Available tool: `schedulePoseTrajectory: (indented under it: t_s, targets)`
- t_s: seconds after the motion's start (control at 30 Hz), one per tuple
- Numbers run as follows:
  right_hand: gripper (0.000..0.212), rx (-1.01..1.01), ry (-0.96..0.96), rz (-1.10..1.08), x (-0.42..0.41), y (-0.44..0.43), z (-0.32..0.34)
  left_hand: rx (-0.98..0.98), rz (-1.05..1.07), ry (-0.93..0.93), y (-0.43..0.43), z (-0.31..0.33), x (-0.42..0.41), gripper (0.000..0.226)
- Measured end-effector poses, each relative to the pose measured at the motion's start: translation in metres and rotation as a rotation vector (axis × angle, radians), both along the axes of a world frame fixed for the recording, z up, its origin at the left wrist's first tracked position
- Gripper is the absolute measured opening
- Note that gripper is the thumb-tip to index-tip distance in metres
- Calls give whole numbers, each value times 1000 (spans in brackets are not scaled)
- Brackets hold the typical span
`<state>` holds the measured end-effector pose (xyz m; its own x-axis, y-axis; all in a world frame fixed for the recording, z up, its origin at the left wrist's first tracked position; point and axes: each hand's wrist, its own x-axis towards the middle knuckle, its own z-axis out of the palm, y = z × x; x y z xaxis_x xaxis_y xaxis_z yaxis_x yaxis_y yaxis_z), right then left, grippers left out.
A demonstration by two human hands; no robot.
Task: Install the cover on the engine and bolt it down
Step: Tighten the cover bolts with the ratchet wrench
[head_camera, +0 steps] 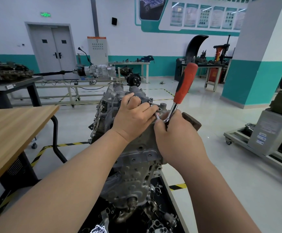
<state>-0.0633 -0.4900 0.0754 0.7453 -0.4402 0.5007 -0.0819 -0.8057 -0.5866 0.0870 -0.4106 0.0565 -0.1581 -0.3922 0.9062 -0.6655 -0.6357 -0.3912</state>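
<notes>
The right hand (179,133) shows only its back. Its curled fingers close around the chrome head of a ratchet wrench (184,84) with a red-and-black handle, and the fingertips are hidden behind the knuckles. The handle rises free toward 12 o'clock, tilted slightly right.

At 9 o'clock, just beside it, the left hand (133,116) pinches a short, chrome extension bar (156,115) between thumb and forefinger, with its other fingers curled over the casting. The two hands hide the socket and any bolt, so it cannot be told whether one is seated.

Under the left hand's fingers sits a pale grey, cast-metal cover (116,93) on the far top end of the engine. Its joint line is hard to make out. The dark grey, cast-metal engine (137,158) runs down toward 6 o'clock between the forearms, and the lower frame edge cuts off its bottom.

At 6 o'clock a black tray (166,187) holds blurred loose parts. At 9 o'clock the corner of a wood-topped table (10,132) stands apart from the engine, with open floor between them. At 3 o'clock the glossy white floor (212,115) lies open as far as a grey wheeled stand (268,132).
</notes>
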Motion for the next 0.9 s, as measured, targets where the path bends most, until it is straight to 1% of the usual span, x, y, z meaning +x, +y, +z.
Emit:
schedulePoseTrajectory:
  t_s: [0.03, 0.07, 0.17, 0.27, 0.43, 0.5, 0.63, 0.67, 0.73, 0.8, 0.83, 0.9]
  targets:
    - [19, 72, -1, 34, 1, -1, 0, 6, 8, 5, 0, 0, 0, 29]
    - [18, 186, -13, 82, 1, 0, 0, 13, 17, 11, 0, -1, 0, 25]
    - [18, 643, -115, 216, 2, 2, -3, 14, 27, 35, 0, -2, 2, 18]
    - [22, 1045, -200, 292, 1, 8, -10, -12, 14, 65, -1, -2, 1, 18]
    - [38, 1609, -303, 402, 0, 19, -17, -10, -20, 105, -1, 0, -1, 21]
    - [42, 1758, -340, 424, -1, 23, -18, 6, -26, 98, 0, 1, -2, 21]
    - [58, 1877, -370, 477, -3, 24, -20, 11, -38, 77, 1, 2, -5, 20]
    - [58, 1883, -370, 485, -3, 24, -20, 17, -34, 72, 1, 2, -5, 20]
    - [51, 1863, -361, 488, -2, 23, -20, 24, -20, 55, 1, 2, -6, 21]
    - [43, 1767, -331, 461, -1, 23, -21, 23, -4, 33, 1, 2, -6, 21]
    - [39, 1672, -308, 428, -1, 21, -23, 24, 5, 23, 1, 1, -6, 20]
    - [30, 1414, -254, 359, 0, 17, -25, 33, 12, 7, 2, 1, -6, 20]
